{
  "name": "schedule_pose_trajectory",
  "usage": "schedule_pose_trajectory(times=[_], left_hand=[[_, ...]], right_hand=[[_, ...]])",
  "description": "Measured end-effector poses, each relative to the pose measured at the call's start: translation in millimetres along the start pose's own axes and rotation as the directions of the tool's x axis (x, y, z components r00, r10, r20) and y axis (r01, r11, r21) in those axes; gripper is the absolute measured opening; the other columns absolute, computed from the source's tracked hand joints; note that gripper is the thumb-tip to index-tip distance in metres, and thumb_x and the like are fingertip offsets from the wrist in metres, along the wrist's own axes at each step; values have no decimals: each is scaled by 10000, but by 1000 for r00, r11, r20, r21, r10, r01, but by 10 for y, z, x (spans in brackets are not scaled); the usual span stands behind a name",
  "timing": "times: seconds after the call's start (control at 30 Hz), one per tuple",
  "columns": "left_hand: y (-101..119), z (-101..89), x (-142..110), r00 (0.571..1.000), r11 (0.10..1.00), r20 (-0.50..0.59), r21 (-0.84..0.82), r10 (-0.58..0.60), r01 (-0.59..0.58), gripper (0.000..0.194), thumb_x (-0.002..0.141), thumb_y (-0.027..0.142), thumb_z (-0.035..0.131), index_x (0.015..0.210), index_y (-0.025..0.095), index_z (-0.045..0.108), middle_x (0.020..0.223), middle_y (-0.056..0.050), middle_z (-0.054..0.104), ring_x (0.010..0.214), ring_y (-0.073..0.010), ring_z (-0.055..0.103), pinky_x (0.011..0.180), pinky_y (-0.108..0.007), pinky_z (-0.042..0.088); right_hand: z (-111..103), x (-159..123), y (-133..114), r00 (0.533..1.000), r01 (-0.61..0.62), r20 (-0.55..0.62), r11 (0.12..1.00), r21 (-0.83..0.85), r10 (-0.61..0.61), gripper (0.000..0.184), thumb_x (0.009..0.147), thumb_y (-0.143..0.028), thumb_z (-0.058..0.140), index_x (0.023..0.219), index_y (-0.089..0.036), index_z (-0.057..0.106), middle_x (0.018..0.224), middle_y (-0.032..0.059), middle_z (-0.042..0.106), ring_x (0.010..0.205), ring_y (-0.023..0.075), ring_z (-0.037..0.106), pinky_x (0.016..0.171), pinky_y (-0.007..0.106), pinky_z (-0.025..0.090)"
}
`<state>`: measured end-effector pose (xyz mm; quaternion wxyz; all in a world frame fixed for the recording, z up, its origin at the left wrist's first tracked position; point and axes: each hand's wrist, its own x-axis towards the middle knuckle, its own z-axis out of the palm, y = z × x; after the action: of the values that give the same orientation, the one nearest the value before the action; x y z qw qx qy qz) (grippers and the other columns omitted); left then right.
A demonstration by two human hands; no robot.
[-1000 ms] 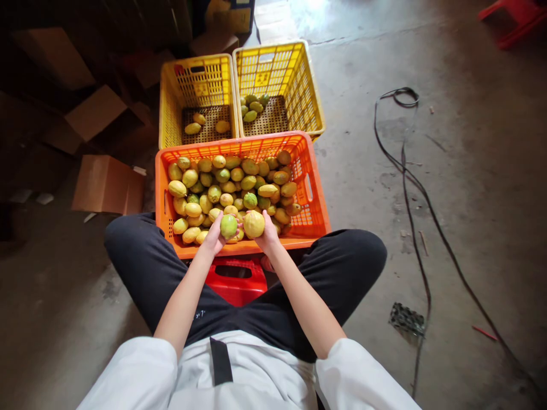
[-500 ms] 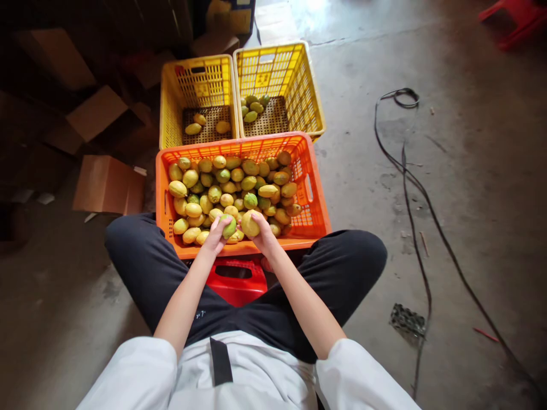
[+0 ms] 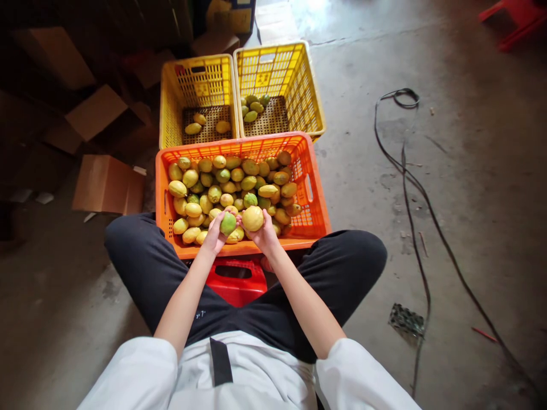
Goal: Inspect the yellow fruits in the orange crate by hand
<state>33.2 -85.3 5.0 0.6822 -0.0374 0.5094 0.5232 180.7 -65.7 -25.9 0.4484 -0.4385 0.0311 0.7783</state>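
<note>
My left hand [image 3: 215, 234] is closed round a small green lemon [image 3: 228, 223], palm up. My right hand [image 3: 265, 232] grips a larger yellow lemon [image 3: 253, 218] beside it. Both hands hover over the near edge of an orange crate [image 3: 315, 212] filled with several yellow and green lemons. Behind it stand two yellow crates side by side. The left yellow crate [image 3: 194, 80] holds three yellowish lemons. The right yellow crate [image 3: 299, 85] holds several greener ones.
I sit on a red stool [image 3: 236, 280] with my knees either side of the orange crate. Cardboard boxes [image 3: 107, 183] lie on the floor at the left. A black cable [image 3: 410, 193] runs across the concrete at the right. A red stool [image 3: 515, 20] stands far right.
Both hands turned the lemons downward half a second ago, then rotated them back up so both fruits face the camera again. The hands stayed over the crate's near edge.
</note>
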Motion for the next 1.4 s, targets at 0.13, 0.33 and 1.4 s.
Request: schedule_pose_trajectory(times=[0.13, 0.33, 1.4], left_hand=[[-13, -31, -4, 1000, 999, 12, 28, 20, -20, 305, 827, 179, 871, 1078, 175, 698, 1073, -75, 809, 1213, -294, 803, 1090, -413, 647], [-15, -59, -15, 1000, 1000, 23, 24, -18, 17, 342, 750, 110, 833, 1032, 191, 657, 1023, -62, 794, 1191, -290, 801, 1073, -418, 648], [6, -106, 38, 994, 991, -60, -103, -86, 80, 186, 962, 238, 854, 1049, 152, 714, 936, -33, 752, 796, -133, 747, 911, -313, 694]], right_hand=[[-18, -61, -54, 1000, -18, 10, 1000, 18, 18, 324, 917, -498, 714, 1129, -253, 698, 987, 78, 863, 1023, 325, 862, 805, 471, 741], [-12, -120, -103, 1000, -15, 22, 1000, -13, 16, 352, 891, -539, 770, 1084, -251, 709, 980, 78, 862, 1018, 321, 861, 768, 442, 739], [-283, 31, -58, 998, 40, 44, 995, -93, -36, 302, 836, -463, 887, 1031, -261, 774, 962, 12, 877, 932, 230, 858, 766, 300, 731]])
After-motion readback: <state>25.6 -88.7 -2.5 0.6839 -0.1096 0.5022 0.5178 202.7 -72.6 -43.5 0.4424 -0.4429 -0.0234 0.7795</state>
